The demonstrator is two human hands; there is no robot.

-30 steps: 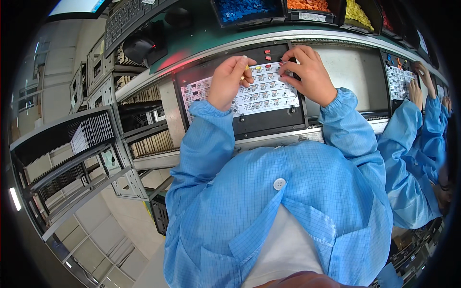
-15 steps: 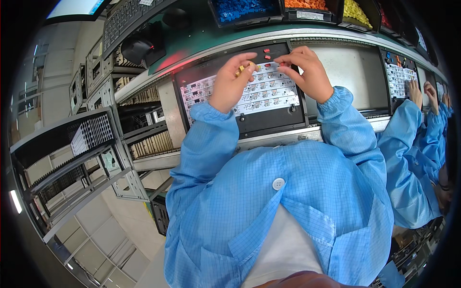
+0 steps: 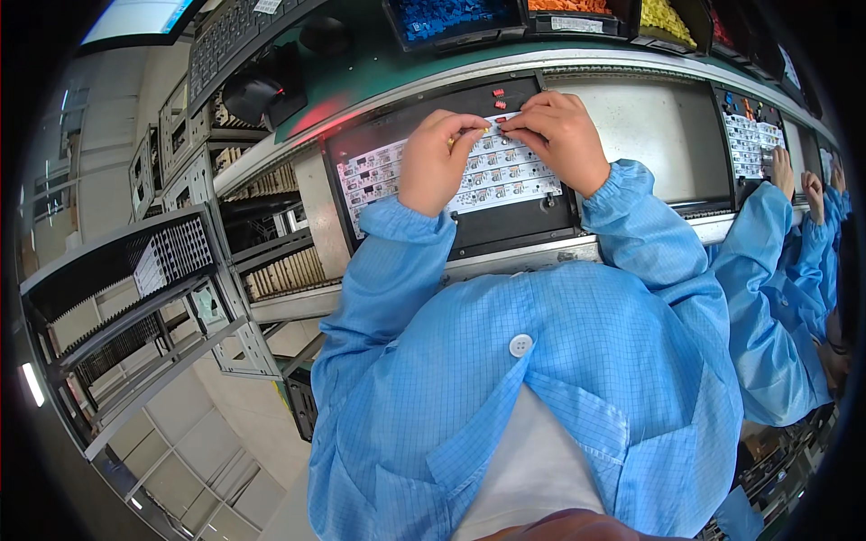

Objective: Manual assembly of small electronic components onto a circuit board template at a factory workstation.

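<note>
Far L, top: monitor (image 3: 135,20) corner; below it, slotted PCB rack (image 3: 176,254) w/ boards standing in it. Then kybd (image 3: 242,43) & blk mouse (image 3: 253,96) on green mat (image 3: 361,77). Next, blk tray (image 3: 505,227) w/ rows of white PCB strips (image 3: 505,171), approx. mid-view, in front of person. L hand (image 3: 437,160) over tray's upper mid, narrow: thumb & index tips close tog., small yellow parts (image 3: 453,141) held in the fingers. Just R: two loose red parts (image 3: 500,99) on tray's top edge, above PCBs. R hand (image 3: 566,142) over upper R of PCBs, thumb & index narrow, tips at a red part (image 3: 502,120) on top strip; can't tell if gripped. Behind: blue-parts bin (image 3: 465,46), orange-parts bin (image 3: 577,25), yellow-parts bin (image 3: 663,45). Far R: co-worker's hand (image 3: 782,173) beside more PCBs (image 3: 750,144).
</note>
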